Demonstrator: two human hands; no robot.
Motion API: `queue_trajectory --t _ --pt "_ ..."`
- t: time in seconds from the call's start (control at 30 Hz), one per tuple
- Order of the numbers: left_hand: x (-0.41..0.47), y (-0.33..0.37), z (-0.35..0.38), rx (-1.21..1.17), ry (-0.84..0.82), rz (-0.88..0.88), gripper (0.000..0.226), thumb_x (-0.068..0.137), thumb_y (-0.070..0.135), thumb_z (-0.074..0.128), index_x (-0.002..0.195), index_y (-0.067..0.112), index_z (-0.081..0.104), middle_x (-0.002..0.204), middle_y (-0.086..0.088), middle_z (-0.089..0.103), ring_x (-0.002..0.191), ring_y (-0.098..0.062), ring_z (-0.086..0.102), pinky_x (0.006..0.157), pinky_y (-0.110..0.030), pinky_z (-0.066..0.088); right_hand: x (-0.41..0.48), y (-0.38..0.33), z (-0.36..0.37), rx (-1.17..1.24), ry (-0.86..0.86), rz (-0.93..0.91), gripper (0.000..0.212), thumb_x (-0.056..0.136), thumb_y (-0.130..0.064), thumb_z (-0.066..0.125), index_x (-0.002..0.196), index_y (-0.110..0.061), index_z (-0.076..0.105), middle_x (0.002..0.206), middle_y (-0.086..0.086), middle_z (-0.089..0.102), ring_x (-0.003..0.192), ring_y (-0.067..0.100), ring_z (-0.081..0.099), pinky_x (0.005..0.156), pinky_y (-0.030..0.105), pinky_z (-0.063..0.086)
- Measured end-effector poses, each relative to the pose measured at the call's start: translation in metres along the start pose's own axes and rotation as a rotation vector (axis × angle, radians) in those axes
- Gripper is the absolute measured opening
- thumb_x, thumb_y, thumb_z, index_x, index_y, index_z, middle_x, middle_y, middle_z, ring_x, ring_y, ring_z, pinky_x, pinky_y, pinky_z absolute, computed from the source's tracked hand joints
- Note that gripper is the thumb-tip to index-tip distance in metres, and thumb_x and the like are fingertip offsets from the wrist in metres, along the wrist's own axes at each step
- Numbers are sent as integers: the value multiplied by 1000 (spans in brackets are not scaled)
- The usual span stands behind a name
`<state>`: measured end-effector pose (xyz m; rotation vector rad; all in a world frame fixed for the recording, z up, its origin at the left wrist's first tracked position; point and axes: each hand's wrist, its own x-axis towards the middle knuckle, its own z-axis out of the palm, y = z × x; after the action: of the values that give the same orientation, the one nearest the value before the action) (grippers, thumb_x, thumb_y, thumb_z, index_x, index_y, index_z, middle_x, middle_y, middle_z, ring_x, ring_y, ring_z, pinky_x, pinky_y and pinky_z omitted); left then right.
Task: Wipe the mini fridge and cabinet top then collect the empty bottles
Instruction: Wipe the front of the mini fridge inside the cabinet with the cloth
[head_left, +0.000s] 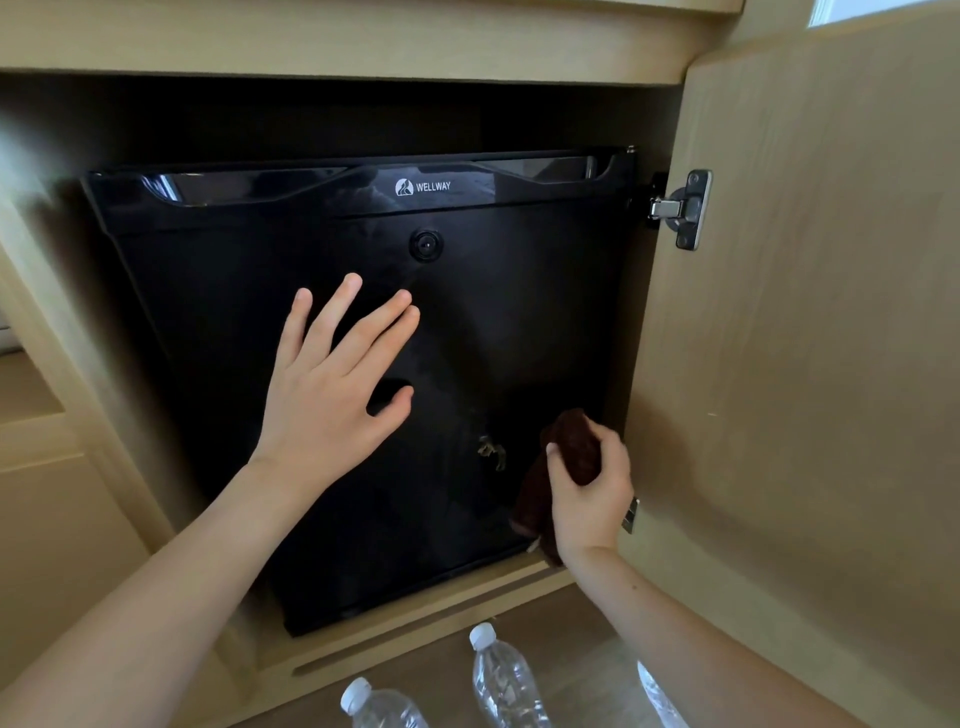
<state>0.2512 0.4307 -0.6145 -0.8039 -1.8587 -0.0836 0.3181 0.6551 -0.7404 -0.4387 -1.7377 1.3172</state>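
A black mini fridge (218, 270) with a white WELLWAY logo sits inside a light wooden cabinet. My left hand (332, 384) is open, fingers spread, flat against the middle of the fridge door. My right hand (592, 488) grips a dark brown cloth (571, 447) at the door's lower right corner, pressed against the black surface. Three clear plastic bottles stand on the floor below: one with a white cap (382, 709) at the left, one with a white cap (504, 680) in the middle, and a third (657, 699) partly hidden behind my right forearm.
The cabinet door (805, 364) stands swung open at the right, with a metal hinge (685, 208) near its top. The cabinet top (363, 41) runs along the upper edge. A wooden sill (415, 618) lies under the fridge. More light wood panels fill the left side.
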Motion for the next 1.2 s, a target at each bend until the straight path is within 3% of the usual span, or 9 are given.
queue_trajectory --t 0.13,0.17,0.27,0.4,0.6,0.83,1.0,1.07,1.2 --pt "-1 0 1 -3 13 3 63 84 30 68 143 14 53 150 0 48 146 -32 28 122 -54 11 -14 14 -4 -49 3 133 36 86 -12 75 120 -16 64 114 2 65 104 11 58 96 29 53" --pt "-1 0 1 -5 16 3 63 83 30 68 143 14 53 150 0 48 146 -32 28 122 -54 11 -9 10 -4 -30 13 143 36 86 -13 75 121 -17 64 114 1 66 104 10 58 96 30 52" --pt "-1 0 2 -11 24 -4 63 83 29 68 142 13 53 149 -1 49 146 -32 28 122 -54 10 18 -20 -3 94 80 104 39 89 -17 73 126 -20 63 117 -6 64 108 5 57 92 17 46" --pt "0 1 5 -21 42 -10 63 82 29 68 142 14 54 148 -1 50 146 -33 29 122 -55 10 19 -26 5 156 92 99 41 90 -18 72 130 -22 61 121 -8 61 112 4 55 90 12 43" --pt "0 2 4 -21 43 -21 63 82 29 68 141 15 54 147 0 51 145 -32 29 122 -54 10 -5 9 -13 7 -17 277 38 87 -10 74 124 -12 66 111 2 68 111 19 61 88 20 42" --pt "0 1 2 -18 30 -13 62 83 30 68 142 15 54 147 0 51 146 -32 29 122 -54 10 10 6 -11 21 31 165 38 87 -14 75 123 -16 63 111 -5 63 107 11 58 95 25 46" --pt "-1 2 2 -18 21 -7 62 84 30 68 142 15 53 148 -1 50 146 -32 28 122 -54 10 -21 44 -16 -71 -51 355 36 85 -8 75 119 -15 67 103 -4 64 110 22 61 92 25 44" --pt "-2 0 2 -20 23 16 60 86 30 66 142 14 53 148 -2 51 146 -33 28 122 -54 10 -16 37 -14 -26 -13 296 39 86 -9 75 123 -17 66 103 -10 62 107 14 59 95 26 46" --pt "-11 -9 5 -22 39 67 51 91 28 65 138 10 56 145 -6 54 144 -31 35 122 -54 16 -2 31 -4 75 105 257 39 87 -15 74 124 -15 63 113 -1 65 106 14 59 92 27 49"
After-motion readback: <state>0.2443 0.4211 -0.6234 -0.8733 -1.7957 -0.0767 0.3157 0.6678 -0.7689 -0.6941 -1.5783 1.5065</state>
